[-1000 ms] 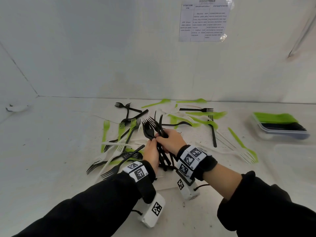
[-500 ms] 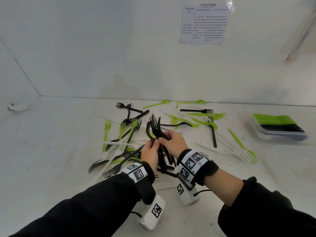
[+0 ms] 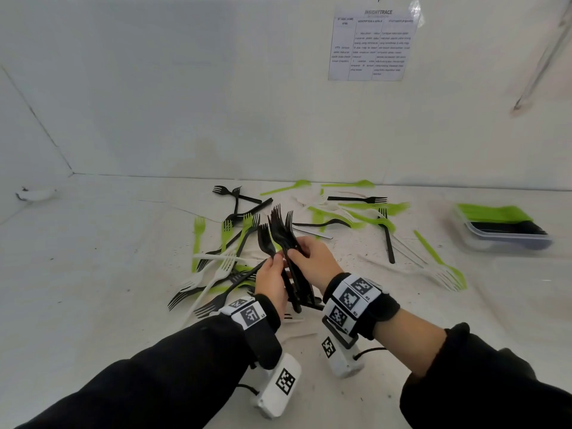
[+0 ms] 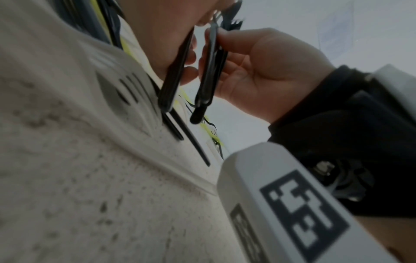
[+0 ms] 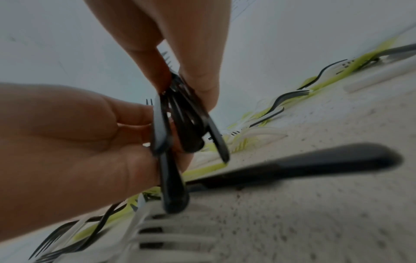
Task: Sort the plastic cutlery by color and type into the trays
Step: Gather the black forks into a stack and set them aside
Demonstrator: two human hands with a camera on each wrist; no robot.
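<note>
Over the middle of the white table, my right hand point(image 3: 295, 253) pinches a bundle of black forks point(image 3: 280, 226) by their handles, tines up and away from me. My left hand point(image 3: 275, 263) sits just left of it and grips a single black fork point(image 3: 264, 239) held against that bundle. In the right wrist view, the right fingers point(image 5: 198, 58) squeeze the bundle point(image 5: 186, 121), and the left hand point(image 5: 74, 142) holds its fork handle point(image 5: 171, 178) beside it. From the left wrist, the two sets of handles point(image 4: 173, 80) hang a small gap apart.
Loose green, white and black forks point(image 3: 226, 243) lie scattered around and behind the hands, with green spoons point(image 3: 359, 183) by the back wall. A clear tray point(image 3: 464, 239) holding green and black cutlery stands at the right. A paper sheet point(image 3: 371, 44) hangs on the wall.
The fanned black forks have been drawn together into a tighter, steeper bundle between the two hands. Both hands have stayed in about the same place.
</note>
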